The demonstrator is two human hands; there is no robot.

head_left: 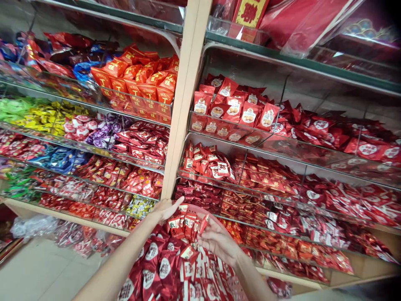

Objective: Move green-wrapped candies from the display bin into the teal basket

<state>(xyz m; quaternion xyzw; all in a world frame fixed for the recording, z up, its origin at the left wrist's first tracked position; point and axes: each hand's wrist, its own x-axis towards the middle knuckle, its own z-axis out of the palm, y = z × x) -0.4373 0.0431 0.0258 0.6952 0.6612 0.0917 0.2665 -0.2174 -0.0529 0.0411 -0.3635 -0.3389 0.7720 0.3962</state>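
Observation:
A heap of small red and white wrapped sweets (184, 223) is gathered between both my hands, low in the middle of the view. My left hand (164, 209) cups the heap from the left, thumb stretched out over it. My right hand (217, 240) cups it from the right, fingers curled against the packets. Under my arms lies a clear bag (169, 271) full of dark red and bright red packets. Just behind the heap stand the lowest shelf bins (200, 196) of dark red sweets.
Tiered clear shelves of wrapped sweets fill the wall: orange packets (140, 79), red biscuit packs (238, 108), yellow and green sweets (37, 115) at left. A beige upright post (181, 100) divides the racks. Tiled floor (34, 267) shows at lower left.

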